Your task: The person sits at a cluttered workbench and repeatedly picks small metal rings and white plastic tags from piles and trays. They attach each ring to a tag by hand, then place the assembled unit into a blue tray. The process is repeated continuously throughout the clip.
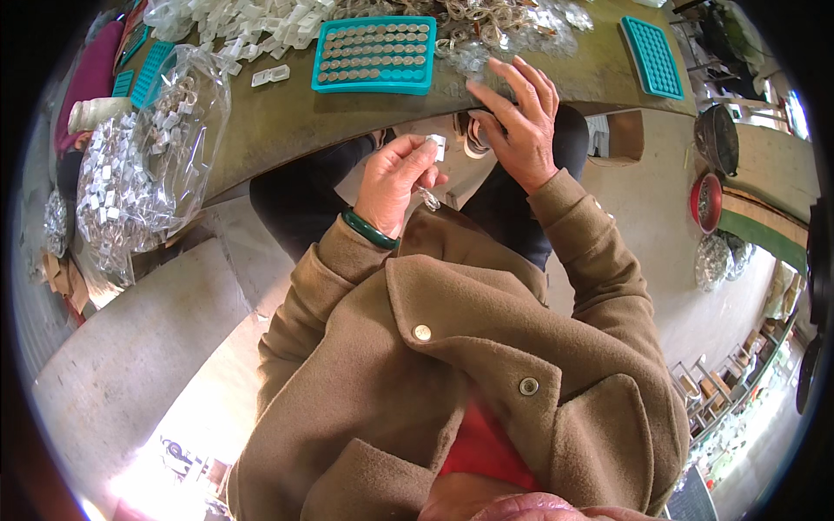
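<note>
Fingers (417, 160) on my left hand (387, 189) are pinching a little white plastic piece (439, 148) on my side of the teal tray (373, 88), with a clear looped strand (428, 199) dangling just below the grip. Meanwhile my right hand (526, 143) is hanging out to the right of that tray, fingers spread wide, and honestly I can't tell if the tips are touching the clear plastic bits (469, 62) lying beside it. Also, a heap of white pieces (280, 30) is sitting behind the tray to the left, and coiled cables (488, 23) are lying behind it to the right.
</note>
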### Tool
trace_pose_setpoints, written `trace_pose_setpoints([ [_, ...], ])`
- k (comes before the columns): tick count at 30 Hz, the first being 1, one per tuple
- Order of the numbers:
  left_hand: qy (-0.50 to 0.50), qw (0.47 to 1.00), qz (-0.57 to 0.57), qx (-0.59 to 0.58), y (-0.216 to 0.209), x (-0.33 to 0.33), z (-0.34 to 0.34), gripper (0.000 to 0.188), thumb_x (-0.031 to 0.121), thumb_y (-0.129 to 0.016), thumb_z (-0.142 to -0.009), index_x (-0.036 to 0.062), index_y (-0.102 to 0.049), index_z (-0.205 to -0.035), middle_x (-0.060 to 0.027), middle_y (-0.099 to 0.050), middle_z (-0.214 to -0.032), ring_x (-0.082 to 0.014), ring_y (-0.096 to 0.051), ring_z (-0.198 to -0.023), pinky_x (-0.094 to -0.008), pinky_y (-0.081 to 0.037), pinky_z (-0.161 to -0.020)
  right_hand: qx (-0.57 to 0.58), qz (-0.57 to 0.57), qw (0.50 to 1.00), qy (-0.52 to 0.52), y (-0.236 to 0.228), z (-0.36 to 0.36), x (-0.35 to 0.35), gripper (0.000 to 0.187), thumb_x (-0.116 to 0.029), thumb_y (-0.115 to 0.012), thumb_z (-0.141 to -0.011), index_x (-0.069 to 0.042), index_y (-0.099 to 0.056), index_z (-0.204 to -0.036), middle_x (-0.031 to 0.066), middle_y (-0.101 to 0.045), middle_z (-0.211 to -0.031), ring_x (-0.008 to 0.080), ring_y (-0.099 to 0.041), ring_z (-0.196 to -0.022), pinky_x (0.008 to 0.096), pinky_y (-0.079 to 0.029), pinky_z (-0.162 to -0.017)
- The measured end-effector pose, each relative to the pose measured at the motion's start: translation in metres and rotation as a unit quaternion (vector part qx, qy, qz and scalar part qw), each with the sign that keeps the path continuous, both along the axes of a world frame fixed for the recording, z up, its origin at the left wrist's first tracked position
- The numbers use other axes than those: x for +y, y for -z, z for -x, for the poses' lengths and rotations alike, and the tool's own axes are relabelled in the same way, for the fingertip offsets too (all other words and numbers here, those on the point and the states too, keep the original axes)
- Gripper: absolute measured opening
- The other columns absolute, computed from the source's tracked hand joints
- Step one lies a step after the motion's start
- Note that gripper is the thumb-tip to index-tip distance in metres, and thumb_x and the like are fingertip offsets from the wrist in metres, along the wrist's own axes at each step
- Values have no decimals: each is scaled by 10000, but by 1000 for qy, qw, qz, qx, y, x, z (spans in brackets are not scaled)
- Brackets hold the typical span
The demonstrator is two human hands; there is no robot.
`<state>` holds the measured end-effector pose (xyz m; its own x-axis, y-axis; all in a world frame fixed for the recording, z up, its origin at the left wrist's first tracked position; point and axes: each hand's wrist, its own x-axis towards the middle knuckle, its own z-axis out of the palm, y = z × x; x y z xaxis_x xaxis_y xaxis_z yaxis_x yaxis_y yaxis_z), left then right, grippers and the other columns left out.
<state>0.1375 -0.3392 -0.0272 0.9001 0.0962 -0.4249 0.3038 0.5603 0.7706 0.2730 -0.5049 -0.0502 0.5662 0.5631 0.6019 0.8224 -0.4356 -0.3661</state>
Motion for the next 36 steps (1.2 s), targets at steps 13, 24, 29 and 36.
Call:
trace_pose_setpoints([
  [13, -6, 998, 54, 39, 2, 3, -2, 348, 321, -481, -1022, -2, -600, -1075, 16, -497, -702, -108, -513, -668, -278, -463, -679, 93, -118, 987, -53, -2, 3, 4, 174, 15, -692, -801, -40, -701, -965, 73, -682, -939, 235, -646, -882, 343, -520, -781],
  [24, -13, 970, 241, 24, -3, 12, 0, 242, 349, -511, -1007, 114, -550, -1054, 35, -509, -823, -85, -459, -689, -270, -449, -704, 575, -337, 739, -98, -37, 47, 33, 97, 5, -585, -936, 32, -638, -1013, 130, -714, -974, 118, -657, -853, 219, -519, -763],
  [29, -26, 968, 248, 13, -9, 15, 2, 249, 355, -516, -1009, 115, -550, -1065, 40, -502, -808, -66, -463, -687, -245, -428, -668, 568, -325, 747, -117, -35, 57, 49, 91, -46, -611, -938, -4, -650, -1009, 87, -667, -1144, 43, -551, -874, 196, -446, -733],
  [36, -46, 964, 262, -19, -14, 19, 5, 249, 336, -533, -1002, 102, -553, -1085, 46, -497, -801, -55, -451, -639, -217, -407, -646, 566, -275, 766, -128, -36, 59, 53, 90, -31, -603, -935, 10, -640, -1007, 50, -667, -1057, 65, -551, -859, 214, -462, -740],
])
